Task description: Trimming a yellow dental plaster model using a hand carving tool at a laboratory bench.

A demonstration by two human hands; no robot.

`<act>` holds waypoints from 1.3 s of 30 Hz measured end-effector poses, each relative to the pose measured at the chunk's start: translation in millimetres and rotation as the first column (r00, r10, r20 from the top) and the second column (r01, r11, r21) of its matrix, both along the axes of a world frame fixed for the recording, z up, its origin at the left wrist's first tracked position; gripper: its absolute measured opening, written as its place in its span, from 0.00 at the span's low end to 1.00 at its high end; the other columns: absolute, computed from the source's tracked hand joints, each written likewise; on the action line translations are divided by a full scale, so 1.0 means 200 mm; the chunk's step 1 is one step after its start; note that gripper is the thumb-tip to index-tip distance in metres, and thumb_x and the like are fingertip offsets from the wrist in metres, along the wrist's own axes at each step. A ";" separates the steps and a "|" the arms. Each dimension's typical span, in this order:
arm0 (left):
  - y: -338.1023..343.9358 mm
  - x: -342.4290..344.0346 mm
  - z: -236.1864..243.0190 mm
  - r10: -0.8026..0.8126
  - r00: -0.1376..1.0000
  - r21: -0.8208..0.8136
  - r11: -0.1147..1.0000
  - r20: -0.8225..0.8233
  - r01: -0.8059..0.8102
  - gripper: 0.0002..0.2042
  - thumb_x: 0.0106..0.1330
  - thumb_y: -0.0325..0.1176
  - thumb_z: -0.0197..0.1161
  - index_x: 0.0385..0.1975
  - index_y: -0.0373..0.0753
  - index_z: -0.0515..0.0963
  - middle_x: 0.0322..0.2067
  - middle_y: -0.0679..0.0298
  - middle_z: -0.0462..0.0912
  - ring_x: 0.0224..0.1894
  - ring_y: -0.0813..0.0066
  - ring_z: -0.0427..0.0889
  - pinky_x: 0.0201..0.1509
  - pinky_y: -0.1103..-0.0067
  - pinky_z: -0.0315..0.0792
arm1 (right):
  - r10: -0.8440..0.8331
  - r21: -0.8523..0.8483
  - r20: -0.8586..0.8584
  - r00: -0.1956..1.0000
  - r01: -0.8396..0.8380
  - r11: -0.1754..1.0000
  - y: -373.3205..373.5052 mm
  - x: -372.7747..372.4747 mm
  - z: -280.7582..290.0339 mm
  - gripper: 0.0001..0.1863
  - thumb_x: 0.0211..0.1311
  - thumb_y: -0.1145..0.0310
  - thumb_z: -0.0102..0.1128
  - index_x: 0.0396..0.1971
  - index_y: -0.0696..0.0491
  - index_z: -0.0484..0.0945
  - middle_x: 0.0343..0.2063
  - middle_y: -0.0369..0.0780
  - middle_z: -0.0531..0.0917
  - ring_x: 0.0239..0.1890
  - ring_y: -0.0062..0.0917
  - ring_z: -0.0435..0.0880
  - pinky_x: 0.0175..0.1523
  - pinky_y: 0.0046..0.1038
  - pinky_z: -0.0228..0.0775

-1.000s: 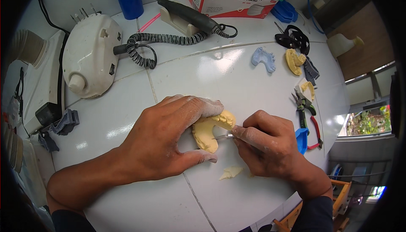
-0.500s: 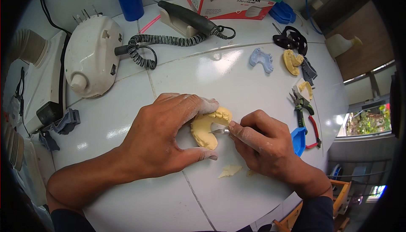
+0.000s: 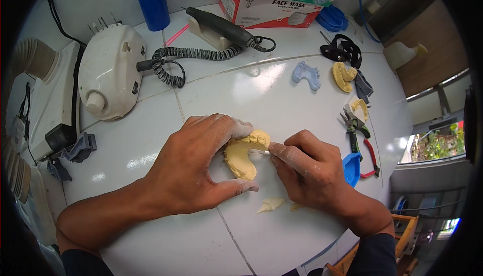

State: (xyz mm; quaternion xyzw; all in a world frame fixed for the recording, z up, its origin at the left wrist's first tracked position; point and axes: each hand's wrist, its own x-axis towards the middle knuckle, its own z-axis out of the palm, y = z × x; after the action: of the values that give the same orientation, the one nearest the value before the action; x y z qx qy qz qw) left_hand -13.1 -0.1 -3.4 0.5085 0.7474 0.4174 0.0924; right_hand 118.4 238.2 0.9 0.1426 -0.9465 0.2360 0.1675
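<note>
A yellow plaster dental cast point(image 3: 240, 161), curved like a horseshoe, sits at the middle of the white tiled table. My left hand point(image 3: 188, 163) grips it from the left, with fingers over its far side and thumb along the near end. In my right hand point(image 3: 314, 170) is a thin metal carving tool point(image 3: 260, 152), pinched between thumb and fingers. Its blade reaches into the inner curve of the cast; whether it touches the plaster is hard to tell. White dust coats the fingertips of both hands. A pale plaster flake point(image 3: 271, 204) lies close to my right hand.
Pliers point(image 3: 356, 125) and a blue tray point(image 3: 352, 169) lie right of my right hand. Behind them are a yellow cast point(image 3: 343, 77) and a blue-grey arch mould point(image 3: 307, 75). A corded handpiece point(image 3: 219, 27), its white control unit point(image 3: 111, 72) and a mask box point(image 3: 274, 7) stand farther back.
The carving tool's blade shows thinner inside the cast's curve, as if turned. The cast and both hands keep nearly the same places, while the whole view has shifted slightly.
</note>
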 end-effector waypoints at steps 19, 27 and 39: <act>0.01 -0.01 0.01 -0.033 0.999 0.096 0.995 0.038 0.030 0.39 0.52 0.42 0.90 0.64 0.36 0.82 0.52 0.53 0.87 0.54 0.56 0.87 0.59 0.67 0.81 | 0.018 -0.010 -0.007 1.000 -0.018 1.000 0.01 -0.01 0.06 0.20 0.48 0.81 0.78 0.44 0.53 0.90 0.30 0.37 0.82 0.26 0.27 0.82 0.27 0.29 0.73; 0.01 -0.01 0.01 0.006 0.999 0.053 0.999 -0.037 -0.004 0.39 0.49 0.43 0.91 0.64 0.36 0.85 0.46 0.57 0.86 0.48 0.60 0.85 0.51 0.68 0.80 | 0.062 0.046 -0.024 0.998 -0.061 0.997 0.01 -0.01 0.08 0.21 0.46 0.80 0.77 0.44 0.52 0.92 0.31 0.37 0.83 0.26 0.25 0.82 0.28 0.28 0.73; 0.00 -0.01 0.01 -0.010 1.000 0.027 1.000 0.015 0.009 0.39 0.51 0.42 0.90 0.65 0.37 0.84 0.45 0.56 0.86 0.46 0.62 0.86 0.49 0.70 0.81 | 0.071 0.013 0.012 0.997 -0.071 0.997 -0.01 0.00 0.04 0.21 0.50 0.83 0.78 0.47 0.57 0.91 0.35 0.40 0.83 0.30 0.27 0.83 0.30 0.28 0.76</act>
State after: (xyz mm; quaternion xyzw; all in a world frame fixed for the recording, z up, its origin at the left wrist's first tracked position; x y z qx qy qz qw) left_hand -15.6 -0.3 -2.4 0.5101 0.7386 0.4308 0.0930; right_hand 118.0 237.0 8.5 0.1758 -0.9434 0.2362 0.1525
